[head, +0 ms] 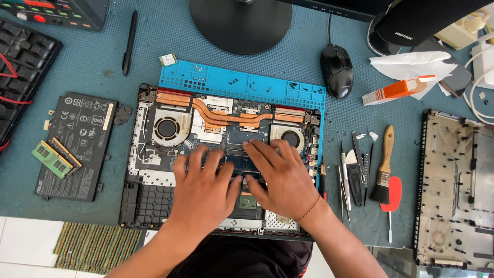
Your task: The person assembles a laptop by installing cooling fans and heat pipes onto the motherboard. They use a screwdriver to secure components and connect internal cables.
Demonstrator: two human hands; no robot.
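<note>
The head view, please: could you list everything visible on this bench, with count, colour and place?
Open laptop: one, black chassis with copper heat pipes and two fans, centre.
Screw tray: one, blue, behind the laptop.
Battery: one, black, left.
Memory modules: two, green, on the battery.
Pen: one, black, upper left.
Mouse: one, black, upper right.
Monitor base: one, black, top centre.
Brush: one, wooden handle, right of the laptop.
Bottom cover: one, grey-beige, far right.
Mat: one, blue-grey, under everything.
Left hand: flat on the laptop's middle.
Right hand: flat beside it, holding nothing.
</note>
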